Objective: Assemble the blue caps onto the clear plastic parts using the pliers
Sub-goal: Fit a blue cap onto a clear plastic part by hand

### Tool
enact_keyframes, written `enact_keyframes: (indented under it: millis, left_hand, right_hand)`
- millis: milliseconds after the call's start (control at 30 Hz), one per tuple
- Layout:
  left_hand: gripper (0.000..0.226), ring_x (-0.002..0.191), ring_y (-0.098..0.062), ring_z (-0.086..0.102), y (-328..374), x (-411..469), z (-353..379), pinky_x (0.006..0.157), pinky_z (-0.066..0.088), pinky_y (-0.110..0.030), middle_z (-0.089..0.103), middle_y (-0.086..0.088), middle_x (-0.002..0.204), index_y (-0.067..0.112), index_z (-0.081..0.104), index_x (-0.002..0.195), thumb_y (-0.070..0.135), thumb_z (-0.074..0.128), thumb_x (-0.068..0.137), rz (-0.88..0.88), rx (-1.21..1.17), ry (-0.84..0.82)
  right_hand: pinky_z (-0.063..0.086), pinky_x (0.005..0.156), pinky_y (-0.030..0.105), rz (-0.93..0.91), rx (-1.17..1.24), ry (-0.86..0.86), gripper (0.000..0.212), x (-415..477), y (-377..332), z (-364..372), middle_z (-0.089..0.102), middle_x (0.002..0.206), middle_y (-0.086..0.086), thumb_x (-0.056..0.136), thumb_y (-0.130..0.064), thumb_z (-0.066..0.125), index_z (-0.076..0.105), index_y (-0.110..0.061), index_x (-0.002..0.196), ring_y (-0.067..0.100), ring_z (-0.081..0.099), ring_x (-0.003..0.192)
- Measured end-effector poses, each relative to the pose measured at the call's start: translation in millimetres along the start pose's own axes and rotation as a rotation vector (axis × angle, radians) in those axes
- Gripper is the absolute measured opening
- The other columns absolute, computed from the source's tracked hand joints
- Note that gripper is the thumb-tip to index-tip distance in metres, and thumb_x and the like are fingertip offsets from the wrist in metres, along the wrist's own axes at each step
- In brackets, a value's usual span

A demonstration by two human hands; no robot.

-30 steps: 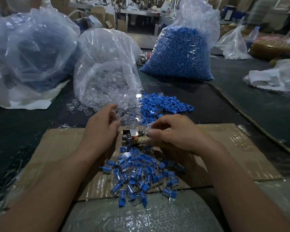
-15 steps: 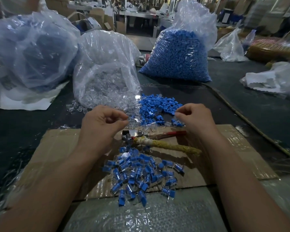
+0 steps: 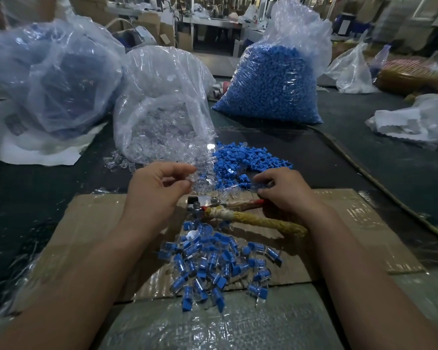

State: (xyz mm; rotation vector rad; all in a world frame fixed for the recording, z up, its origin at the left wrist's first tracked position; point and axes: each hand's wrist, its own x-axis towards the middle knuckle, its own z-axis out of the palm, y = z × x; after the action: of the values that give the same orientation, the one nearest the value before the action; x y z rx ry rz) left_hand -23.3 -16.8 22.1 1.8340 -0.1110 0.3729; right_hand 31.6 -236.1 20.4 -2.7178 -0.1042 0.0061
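My left hand (image 3: 157, 190) pinches a clear plastic part (image 3: 192, 181) between thumb and fingertips, just above the pliers' head. The pliers (image 3: 240, 214) lie on the cardboard sheet (image 3: 91, 223), jaws to the left, with tape-wrapped handles running right. My right hand (image 3: 285, 192) hovers over the red handle with its fingers curled around a small blue cap (image 3: 262, 185), mostly hidden. Loose blue caps (image 3: 245, 160) are heaped just beyond both hands. A pile of assembled blue-and-clear parts (image 3: 213, 263) lies between my forearms.
An open bag of clear parts (image 3: 162, 117) spills out behind my left hand. A full bag of blue caps (image 3: 271, 79) stands at the back right, and a large bluish bag (image 3: 53, 79) at the back left. Crumpled plastic (image 3: 415, 122) lies at the far right.
My right hand let go of the pliers, reached out to the loose blue caps and has drawn back over the handles. My left hand lifted slightly with the clear part.
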Motion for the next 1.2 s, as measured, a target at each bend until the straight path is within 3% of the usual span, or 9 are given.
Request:
enact_keyframes:
  millis: [167, 267, 367, 667, 767, 833, 933, 1100, 1200]
  left_hand:
    - [0.035, 0.073, 0.001, 0.063, 1, -1, 0, 0.065, 0.049, -0.006, 0.065, 0.011, 0.081, 0.035, 0.063, 0.081, 0.000, 0.065, 0.079, 0.008, 0.014, -0.015]
    - [0.034, 0.068, 0.006, 0.062, 1, -1, 0, 0.065, 0.048, -0.005, 0.065, 0.010, 0.078, 0.034, 0.061, 0.080, 0.000, 0.066, 0.078, 0.000, -0.008, -0.009]
    - [0.032, 0.067, 0.006, 0.061, 0, -1, 1, 0.064, 0.048, -0.005, 0.065, 0.008, 0.078, 0.031, 0.061, 0.079, -0.001, 0.066, 0.078, 0.003, -0.001, -0.022]
    - [0.030, 0.066, -0.002, 0.063, 1, -1, 0, 0.062, 0.051, -0.010, 0.065, 0.006, 0.075, 0.029, 0.061, 0.076, -0.001, 0.064, 0.079, -0.016, -0.006, -0.020]
    - [0.028, 0.062, 0.001, 0.062, 3, -1, 1, 0.060, 0.050, -0.009, 0.064, 0.005, 0.072, 0.025, 0.061, 0.074, -0.002, 0.063, 0.080, -0.013, -0.043, -0.030]
    - [0.027, 0.062, 0.000, 0.062, 3, -1, 1, 0.060, 0.050, -0.009, 0.064, 0.006, 0.068, 0.023, 0.061, 0.073, -0.003, 0.063, 0.080, -0.007, -0.066, -0.035]
    - [0.025, 0.063, -0.002, 0.063, 3, -1, 1, 0.061, 0.050, -0.011, 0.065, 0.006, 0.064, 0.021, 0.061, 0.073, -0.002, 0.060, 0.081, -0.019, -0.094, -0.054]
    - [0.018, 0.058, -0.004, 0.064, 4, -2, 2, 0.056, 0.050, -0.012, 0.064, -0.001, 0.068, 0.016, 0.059, 0.076, 0.000, 0.058, 0.084, -0.031, -0.104, -0.073]
    - [0.018, 0.055, -0.005, 0.064, 5, -2, 2, 0.054, 0.050, -0.013, 0.065, 0.001, 0.064, 0.017, 0.061, 0.075, 0.000, 0.060, 0.082, -0.038, -0.115, -0.068]
  right_hand:
    - [0.036, 0.076, 0.018, -0.032, 0.103, -0.019, 0.036, -1, 2, -2, 0.062, 0.114, -0.002, 0.083, -0.010, 0.064, 0.062, -0.019, 0.118, 0.004, 0.049, 0.088]
    - [0.034, 0.061, 0.014, -0.037, 0.140, -0.022, 0.037, -2, 5, -2, 0.059, 0.092, -0.010, 0.083, -0.014, 0.066, 0.061, -0.020, 0.118, -0.002, 0.047, 0.075]
    - [0.031, 0.058, 0.011, -0.038, 0.154, -0.015, 0.035, -2, 5, -1, 0.051, 0.080, -0.017, 0.082, -0.018, 0.068, 0.062, -0.021, 0.116, -0.004, 0.046, 0.072]
    - [0.037, 0.062, 0.008, -0.023, 0.279, 0.083, 0.024, -2, 9, -6, 0.056, 0.080, -0.018, 0.081, -0.013, 0.068, 0.067, -0.018, 0.105, -0.005, 0.052, 0.076]
    - [0.052, 0.074, 0.022, -0.028, 0.449, 0.177, 0.019, -6, 8, -10, 0.060, 0.084, -0.013, 0.082, -0.009, 0.067, 0.066, -0.023, 0.094, 0.004, 0.059, 0.081]
    - [0.054, 0.081, 0.031, -0.033, 0.565, 0.226, 0.025, -11, 4, -14, 0.063, 0.089, -0.009, 0.080, -0.007, 0.069, 0.063, -0.031, 0.087, 0.010, 0.063, 0.083]
    - [0.054, 0.081, 0.030, -0.067, 0.620, 0.237, 0.030, -17, -4, -19, 0.064, 0.092, -0.011, 0.080, -0.010, 0.069, 0.061, -0.038, 0.085, 0.010, 0.064, 0.084]
    - [0.054, 0.082, 0.031, -0.158, 0.659, 0.212, 0.027, -31, -26, -20, 0.066, 0.090, -0.003, 0.081, -0.007, 0.065, 0.057, -0.032, 0.084, 0.012, 0.066, 0.085]
    - [0.054, 0.076, 0.022, -0.222, 0.685, 0.203, 0.032, -39, -37, -19, 0.065, 0.088, -0.006, 0.080, -0.006, 0.067, 0.055, -0.035, 0.088, 0.005, 0.065, 0.081]
